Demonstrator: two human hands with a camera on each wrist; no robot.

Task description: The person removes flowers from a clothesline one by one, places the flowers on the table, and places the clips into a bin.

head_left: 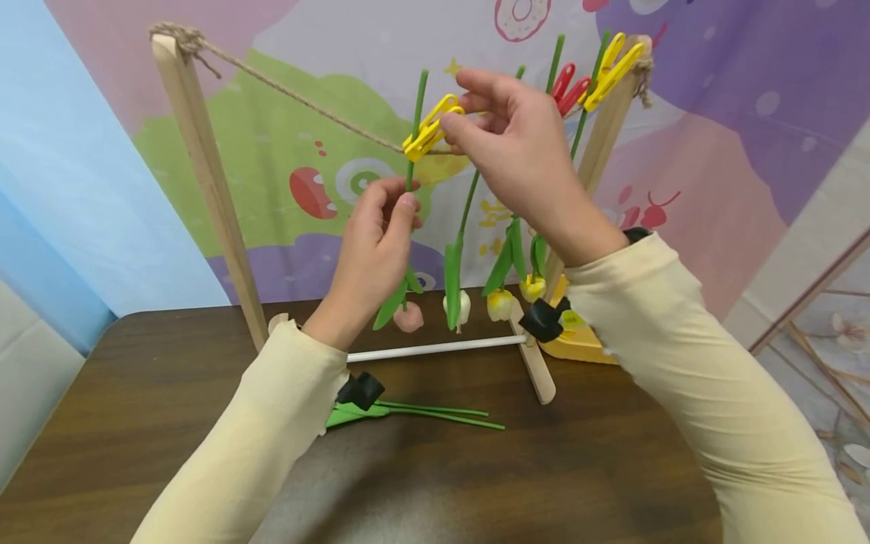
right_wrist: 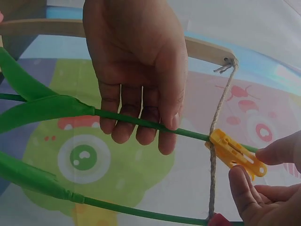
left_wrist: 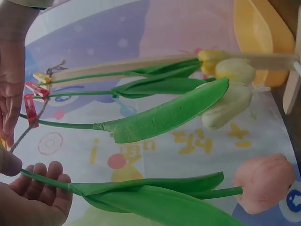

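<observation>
In the head view, my left hand (head_left: 377, 245) pinches the green stem of a pink tulip (head_left: 408, 317), which hangs head down. The left wrist view shows its pink bloom (left_wrist: 264, 183) and long leaves. A yellow clothespin (head_left: 428, 132) sits over that stem and the twine (head_left: 306, 102). My right hand (head_left: 519, 143) has thumb and fingertips at the clothespin's handle ends, pinching them; the right wrist view shows the clothespin (right_wrist: 233, 150) between these digits. A white tulip (head_left: 457, 308) and yellow tulips (head_left: 500, 305) hang alongside, held by red clothespins (left_wrist: 31, 110) and another yellow clothespin (head_left: 613, 72).
Wooden posts (head_left: 207, 181) carry the twine, and a white rod (head_left: 435, 350) joins them low down. Green stems (head_left: 442, 415) lie on the brown table (head_left: 408, 483), partly behind the left sleeve. A yellow object (head_left: 578, 344) stands by the right post. Behind hangs a patterned cloth (head_left: 272, 151).
</observation>
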